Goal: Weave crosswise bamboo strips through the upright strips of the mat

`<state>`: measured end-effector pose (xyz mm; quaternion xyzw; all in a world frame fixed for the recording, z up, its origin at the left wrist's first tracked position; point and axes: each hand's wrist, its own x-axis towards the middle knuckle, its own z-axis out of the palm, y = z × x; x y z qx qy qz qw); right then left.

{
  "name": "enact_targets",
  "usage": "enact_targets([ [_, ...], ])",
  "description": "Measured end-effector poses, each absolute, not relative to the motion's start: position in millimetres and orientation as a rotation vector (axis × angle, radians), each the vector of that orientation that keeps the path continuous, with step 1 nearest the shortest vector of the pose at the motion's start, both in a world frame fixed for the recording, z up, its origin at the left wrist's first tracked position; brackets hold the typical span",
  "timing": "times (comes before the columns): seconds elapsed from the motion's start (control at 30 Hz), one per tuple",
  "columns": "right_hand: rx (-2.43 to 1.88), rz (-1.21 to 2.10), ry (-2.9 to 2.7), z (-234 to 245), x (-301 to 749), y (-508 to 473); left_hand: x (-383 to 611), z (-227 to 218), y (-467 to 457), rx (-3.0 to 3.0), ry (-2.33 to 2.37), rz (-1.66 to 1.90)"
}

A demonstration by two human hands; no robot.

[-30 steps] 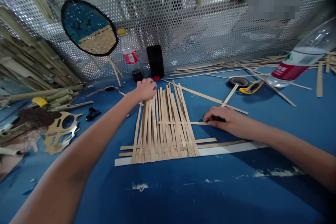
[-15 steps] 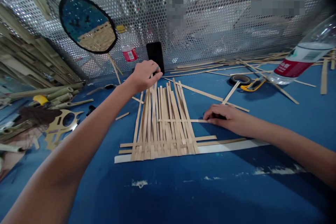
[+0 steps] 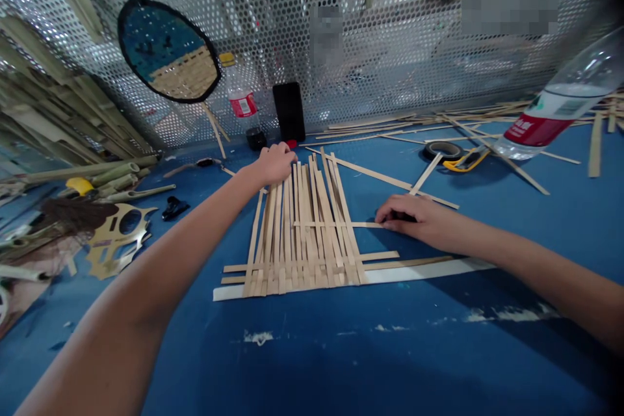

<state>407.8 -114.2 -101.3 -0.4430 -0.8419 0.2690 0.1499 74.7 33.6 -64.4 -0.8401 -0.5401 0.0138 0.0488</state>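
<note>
A partly woven mat of pale bamboo strips [image 3: 305, 234] lies on the blue table, its upright strips crossed by a few horizontal ones near the front. My left hand [image 3: 276, 164] is closed at the far ends of the left-hand upright strips; its fingertips are partly hidden. To the right of the mat, my right hand [image 3: 409, 216] pinches the end of a thin horizontal bamboo strip [image 3: 365, 225]. That strip passes among the uprights from the right and reaches about the middle. Under the mat's front edge runs a white band [image 3: 414, 274].
Black tape [image 3: 442, 151], yellow-handled scissors [image 3: 465, 162] and a tilted water bottle [image 3: 548, 114] are at right. Behind the mat stand a phone [image 3: 289, 112], another bottle [image 3: 244, 107] and a round fan [image 3: 170, 52] against perforated metal. Bamboo pieces [image 3: 117, 179] lie at left.
My left hand has come down and nearer, from above the far strip ends onto them. My right hand keeps its pinch on the horizontal strip, nearly unmoved.
</note>
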Motion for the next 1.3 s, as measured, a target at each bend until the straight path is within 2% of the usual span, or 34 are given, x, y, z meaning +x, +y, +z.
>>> enact_targets([
  [0.17,-1.277,0.805,-2.433,-98,407,-115,78,-73,35,-2.44,-1.71,0.149],
  [0.63,-1.221,0.757,-2.462,-101,409,-112,87,-59,39,-2.361,-1.761,0.244],
  [1.13,-1.173,0.794,-2.47,-102,413,-109,76,-15,40,-2.681,-1.457,-0.313],
  [1.3,-1.196,0.823,-2.448,-102,413,-110,76,0,25,-2.721,-1.345,-0.399],
])
